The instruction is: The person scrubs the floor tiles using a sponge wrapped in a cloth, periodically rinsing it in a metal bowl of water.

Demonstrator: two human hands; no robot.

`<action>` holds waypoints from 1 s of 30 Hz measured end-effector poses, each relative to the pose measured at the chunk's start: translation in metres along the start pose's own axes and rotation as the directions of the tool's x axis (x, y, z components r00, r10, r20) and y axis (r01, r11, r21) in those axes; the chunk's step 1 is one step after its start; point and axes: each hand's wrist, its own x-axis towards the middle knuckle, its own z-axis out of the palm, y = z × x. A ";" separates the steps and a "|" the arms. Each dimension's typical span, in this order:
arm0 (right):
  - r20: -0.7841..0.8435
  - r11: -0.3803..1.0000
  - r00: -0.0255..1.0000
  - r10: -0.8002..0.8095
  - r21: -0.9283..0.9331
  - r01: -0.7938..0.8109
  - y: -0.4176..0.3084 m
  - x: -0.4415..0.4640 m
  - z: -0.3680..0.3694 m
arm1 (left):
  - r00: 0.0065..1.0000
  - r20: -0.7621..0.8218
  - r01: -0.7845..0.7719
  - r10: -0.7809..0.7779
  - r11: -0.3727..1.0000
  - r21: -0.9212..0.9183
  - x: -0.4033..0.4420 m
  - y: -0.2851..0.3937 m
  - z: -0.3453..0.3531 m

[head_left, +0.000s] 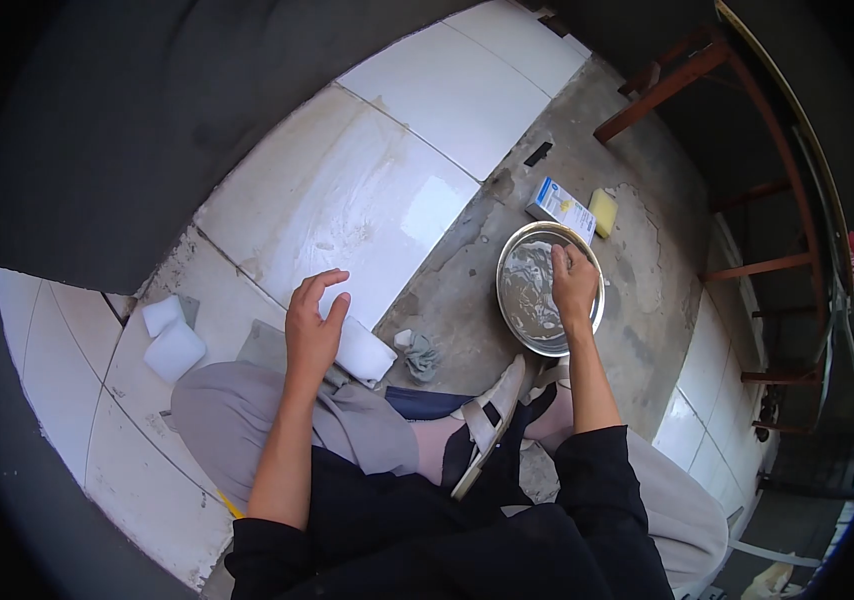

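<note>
My right hand [574, 285] is over the right side of a round metal bowl [503, 310] on the floor. Its fingers point down and are drawn together; whatever they hold, if anything, is hidden. Whitish, foamy-looking streaks cover the liquid [530, 285] in the bowl. My left hand [315, 328] is held up near a white tile step, fingers curved and apart, with nothing in it. Just right of it lies a white block [363, 353], and beyond that a crumpled grey cloth [422, 358]. Wet, whitish smears mark the large white tile [357, 200] ahead.
Behind the bowl are a blue-and-white box [562, 206] and a yellow sponge [603, 213]. A small black piece [538, 154] lies farther off on the concrete. Two white blocks [175, 351] sit at left. A wooden frame with legs [662, 92] stands along the right.
</note>
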 end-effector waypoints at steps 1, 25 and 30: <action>0.002 0.999 1.000 0.006 0.047 -0.006 0.003 0.000 0.001 | 1.000 0.001 0.012 -0.012 1.000 -0.003 0.000 0.001 -0.001; 0.232 0.918 0.960 0.159 0.323 -0.230 0.039 0.004 0.002 | 1.000 0.005 0.025 -0.024 0.999 -0.038 0.001 -0.001 0.000; 0.618 0.247 0.752 0.227 0.711 -0.659 0.041 0.002 -0.005 | 1.000 -0.012 0.018 -0.018 0.998 -0.054 0.001 -0.006 -0.001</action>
